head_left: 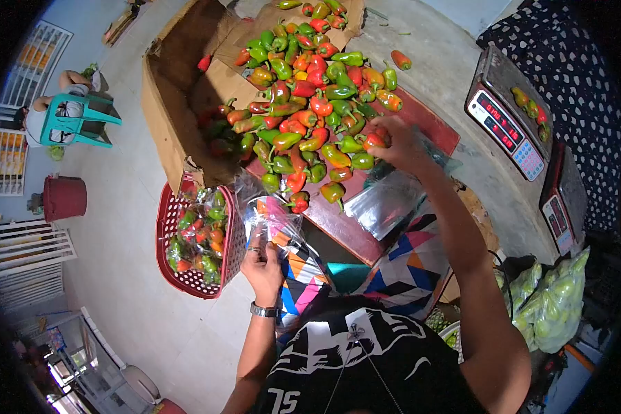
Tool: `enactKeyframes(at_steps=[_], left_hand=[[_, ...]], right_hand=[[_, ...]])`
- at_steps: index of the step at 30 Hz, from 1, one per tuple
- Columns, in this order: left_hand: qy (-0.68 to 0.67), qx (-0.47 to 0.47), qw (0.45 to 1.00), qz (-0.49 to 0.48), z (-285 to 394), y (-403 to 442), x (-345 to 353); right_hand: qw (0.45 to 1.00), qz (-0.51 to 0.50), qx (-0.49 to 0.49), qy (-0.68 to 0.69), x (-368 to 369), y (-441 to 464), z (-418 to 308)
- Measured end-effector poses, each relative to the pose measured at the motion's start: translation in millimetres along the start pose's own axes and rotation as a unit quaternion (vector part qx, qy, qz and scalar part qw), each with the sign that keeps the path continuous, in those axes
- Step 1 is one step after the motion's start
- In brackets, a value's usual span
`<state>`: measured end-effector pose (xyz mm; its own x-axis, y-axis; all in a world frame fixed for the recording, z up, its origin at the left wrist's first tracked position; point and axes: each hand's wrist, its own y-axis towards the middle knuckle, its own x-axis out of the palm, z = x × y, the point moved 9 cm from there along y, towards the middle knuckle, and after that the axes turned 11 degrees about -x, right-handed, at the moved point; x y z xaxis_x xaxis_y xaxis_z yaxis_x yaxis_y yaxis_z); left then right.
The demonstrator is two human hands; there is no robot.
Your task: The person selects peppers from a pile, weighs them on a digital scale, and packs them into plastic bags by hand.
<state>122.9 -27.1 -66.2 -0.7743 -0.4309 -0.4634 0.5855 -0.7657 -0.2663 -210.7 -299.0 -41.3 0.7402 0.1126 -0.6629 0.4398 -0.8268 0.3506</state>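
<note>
A large heap of red and green peppers (pixel 310 103) spreads from a tipped cardboard box (pixel 169 90) over a red board (pixel 428 121). My right hand (pixel 395 143) is closed around a red pepper (pixel 376 139) at the heap's right edge. Lower left, my left hand (pixel 261 265) pinches a clear plastic bag (pixel 276 224) above my patterned trousers. Flat clear bags (pixel 385 205) lie on the board below my right forearm. Beside my left hand stands a red basket (pixel 230 238) with bagged peppers (pixel 201 234) in it.
Two digital scales (pixel 504 127) (pixel 562 207) stand at the right, the farther one with several peppers on its plate. Bags of green produce (pixel 555 303) lie lower right. At the far left, a person sits on a green chair (pixel 76 117) near a red bucket (pixel 65 196).
</note>
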Motion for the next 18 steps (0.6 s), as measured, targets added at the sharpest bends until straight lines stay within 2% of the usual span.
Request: enactKeyframes(at_steps=[1,3,6,12,15,18], left_hand=[[0.000,-0.023,1.000,-0.012,-1.1,0.7,1.6],[0.011,-0.009,1.000,-0.010,9.6,-0.1,2.1],[0.027,-0.002,1.000,-0.008,19.5,-3.1,2.7],[-0.001,0.020,1.000,-0.005,17.1,-3.3,4.0],[0.004,0.016,1.000,-0.003,17.0,-2.3,2.3],[0.022,0.016,1.000,-0.001,16.2,-1.8,2.0]], right_hand=[[0.999,0.026,0.006,-0.018,-9.7,-3.3,6.5],[0.995,0.078,0.016,-0.054,-34.5,-8.2,18.8],[0.994,0.010,0.088,-0.066,-37.7,-25.0,20.6],[0.995,0.018,0.092,-0.032,10.4,-50.8,-8.7],[0.998,0.014,0.046,-0.048,37.0,-53.5,-31.6],[0.990,0.119,-0.071,0.005,44.9,-56.6,-51.7]])
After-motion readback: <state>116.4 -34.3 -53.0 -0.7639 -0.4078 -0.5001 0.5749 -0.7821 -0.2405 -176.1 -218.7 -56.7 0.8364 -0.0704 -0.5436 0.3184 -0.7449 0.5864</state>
